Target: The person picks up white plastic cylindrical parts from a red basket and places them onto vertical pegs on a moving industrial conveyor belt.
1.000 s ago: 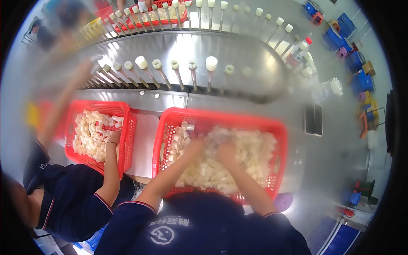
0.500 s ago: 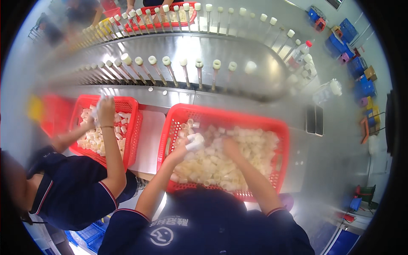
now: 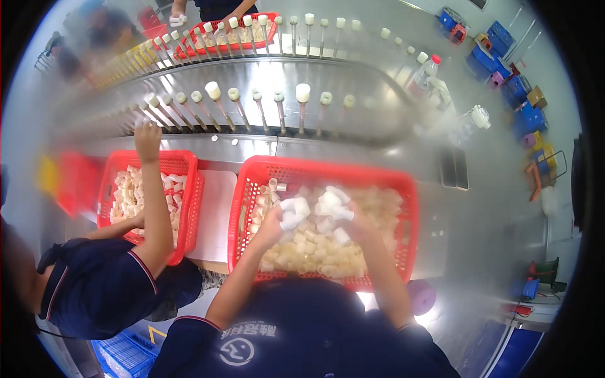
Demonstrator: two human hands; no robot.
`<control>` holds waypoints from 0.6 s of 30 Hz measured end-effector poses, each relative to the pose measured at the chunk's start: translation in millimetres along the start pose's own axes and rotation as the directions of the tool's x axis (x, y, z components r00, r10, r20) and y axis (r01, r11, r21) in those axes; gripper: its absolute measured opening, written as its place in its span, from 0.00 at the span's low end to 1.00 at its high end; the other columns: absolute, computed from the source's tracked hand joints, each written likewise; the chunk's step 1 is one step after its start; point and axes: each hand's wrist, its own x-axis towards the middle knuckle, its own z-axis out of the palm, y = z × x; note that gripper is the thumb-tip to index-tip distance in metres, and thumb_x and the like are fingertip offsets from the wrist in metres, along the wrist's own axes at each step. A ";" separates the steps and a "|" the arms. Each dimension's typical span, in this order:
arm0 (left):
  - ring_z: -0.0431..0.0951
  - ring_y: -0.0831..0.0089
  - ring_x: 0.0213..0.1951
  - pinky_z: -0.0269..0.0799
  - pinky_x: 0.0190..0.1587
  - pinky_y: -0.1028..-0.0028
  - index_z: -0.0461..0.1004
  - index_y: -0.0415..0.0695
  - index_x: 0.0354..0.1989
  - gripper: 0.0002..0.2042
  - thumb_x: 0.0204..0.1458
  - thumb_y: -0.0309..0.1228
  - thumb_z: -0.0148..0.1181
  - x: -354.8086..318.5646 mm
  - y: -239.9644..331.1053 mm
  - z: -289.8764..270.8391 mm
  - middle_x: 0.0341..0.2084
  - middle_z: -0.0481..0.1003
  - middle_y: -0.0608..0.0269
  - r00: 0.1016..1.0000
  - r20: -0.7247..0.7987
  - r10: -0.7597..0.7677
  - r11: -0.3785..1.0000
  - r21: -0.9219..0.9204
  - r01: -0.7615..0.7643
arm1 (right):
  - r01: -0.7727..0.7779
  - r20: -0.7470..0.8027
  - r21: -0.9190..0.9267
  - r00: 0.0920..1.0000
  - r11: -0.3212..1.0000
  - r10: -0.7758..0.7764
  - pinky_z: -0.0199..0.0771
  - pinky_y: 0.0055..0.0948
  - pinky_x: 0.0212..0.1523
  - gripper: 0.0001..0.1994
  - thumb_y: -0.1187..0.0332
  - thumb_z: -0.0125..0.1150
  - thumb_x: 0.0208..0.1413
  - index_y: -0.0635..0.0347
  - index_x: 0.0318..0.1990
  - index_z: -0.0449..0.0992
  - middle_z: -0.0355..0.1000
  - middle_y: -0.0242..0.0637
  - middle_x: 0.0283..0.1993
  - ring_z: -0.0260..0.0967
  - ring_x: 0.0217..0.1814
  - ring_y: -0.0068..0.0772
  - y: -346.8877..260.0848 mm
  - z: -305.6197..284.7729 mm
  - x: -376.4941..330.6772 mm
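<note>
Over a red perforated basket (image 3: pixel 322 165) full of short white and cream plastic caps (image 3: pixel 309 249), my two hands face each other. White coverings wrap the fingertips of both. My left hand (image 3: pixel 273 225) pinches a white cap (image 3: pixel 302 206) between thumb and fingers. My right hand (image 3: pixel 357 224) grips another white cap (image 3: pixel 330 199), slightly to the right. Haze blurs the basket's right part. Behind the basket stands a row of upright rods; one carries a taller white cap (image 3: pixel 303 93), while several others have pale rounded tips (image 3: pixel 278 96).
At left, a co-worker's raised hand (image 3: pixel 148 140) reaches to the rods above a smaller red basket (image 3: pixel 192 189) of caps. Across the metal machine (image 3: pixel 252 75), another person works at a red basket (image 3: pixel 275 31). A dark phone-like object (image 3: pixel 454 168) and a bottle (image 3: pixel 425 72) are at right.
My right hand has come up out of the caps with a cap in its fingers. The left has shifted slightly right. The co-worker's hand has moved from above their basket to the rods.
</note>
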 end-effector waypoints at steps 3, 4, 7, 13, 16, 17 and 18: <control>0.71 0.85 0.32 0.67 0.33 0.83 0.68 0.43 0.48 0.19 0.44 0.26 0.60 0.4 13.7 1.8 0.32 0.73 0.70 0.975 0.039 0.218 0.964 0.148 -0.222 | 0.042 -0.072 -0.161 0.996 0.986 -0.054 0.77 0.31 0.34 0.23 0.75 0.57 0.47 0.55 0.53 0.62 0.69 0.40 0.44 0.72 0.40 0.34 1.8 9.5 -1.7; 0.71 0.85 0.32 0.67 0.34 0.83 0.69 0.43 0.47 0.18 0.45 0.26 0.60 2.7 20.0 -0.1 0.33 0.73 0.69 0.979 0.016 0.203 0.956 0.215 -0.202 | 0.063 -0.094 -0.385 0.990 0.921 -0.107 0.77 0.30 0.32 0.22 0.76 0.56 0.47 0.56 0.53 0.63 0.69 0.41 0.44 0.72 0.40 0.34 2.6 8.6 -0.5; 0.72 0.84 0.34 0.68 0.34 0.83 0.70 0.41 0.44 0.15 0.46 0.26 0.59 15.7 44.8 -13.4 0.36 0.74 0.67 0.980 -0.090 0.179 0.964 0.214 -0.157 | 0.002 -0.139 -0.649 0.983 0.760 -0.122 0.77 0.27 0.26 0.21 0.78 0.54 0.47 0.59 0.52 0.64 0.69 0.42 0.43 0.72 0.39 0.32 6.2 -3.1 4.3; 0.62 0.86 0.22 0.56 0.21 0.85 0.65 0.47 0.50 0.15 0.52 0.30 0.46 96.6 120.5 -51.8 0.29 0.71 0.65 0.892 -0.277 0.357 0.932 0.175 -0.318 | -0.047 -0.180 -0.784 0.972 0.620 -0.154 0.75 0.26 0.19 0.18 0.78 0.50 0.50 0.61 0.51 0.63 0.71 0.38 0.36 0.71 0.32 0.27 4.1 -19.9 5.9; 0.63 0.82 0.22 0.60 0.25 0.82 0.67 0.43 0.47 0.15 0.54 0.35 0.43 137.8 144.4 -49.2 0.28 0.69 0.66 0.861 -0.322 0.394 0.898 0.335 -0.285 | -0.010 -0.206 -0.527 0.972 0.850 -0.116 0.70 0.22 0.15 0.17 0.73 0.50 0.52 0.58 0.51 0.63 0.71 0.34 0.36 0.71 0.30 0.25 -6.4 -14.8 -2.0; 0.64 0.81 0.23 0.61 0.25 0.81 0.67 0.42 0.47 0.16 0.53 0.36 0.43 147.9 148.1 -45.7 0.28 0.69 0.66 0.863 -0.344 0.370 0.890 0.399 -0.222 | -0.021 -0.215 -0.437 0.973 0.899 -0.081 0.68 0.21 0.14 0.16 0.70 0.50 0.53 0.56 0.51 0.63 0.71 0.33 0.37 0.70 0.29 0.24 -10.9 -12.2 -4.8; 0.65 0.80 0.24 0.62 0.26 0.80 0.67 0.42 0.46 0.16 0.53 0.37 0.43 157.2 150.9 -40.8 0.28 0.70 0.65 0.864 -0.351 0.362 0.870 0.459 -0.178 | -0.029 -0.220 -0.341 0.974 0.940 -0.050 0.66 0.19 0.13 0.16 0.68 0.50 0.54 0.55 0.51 0.63 0.71 0.32 0.37 0.70 0.29 0.24 -16.1 -10.1 -7.4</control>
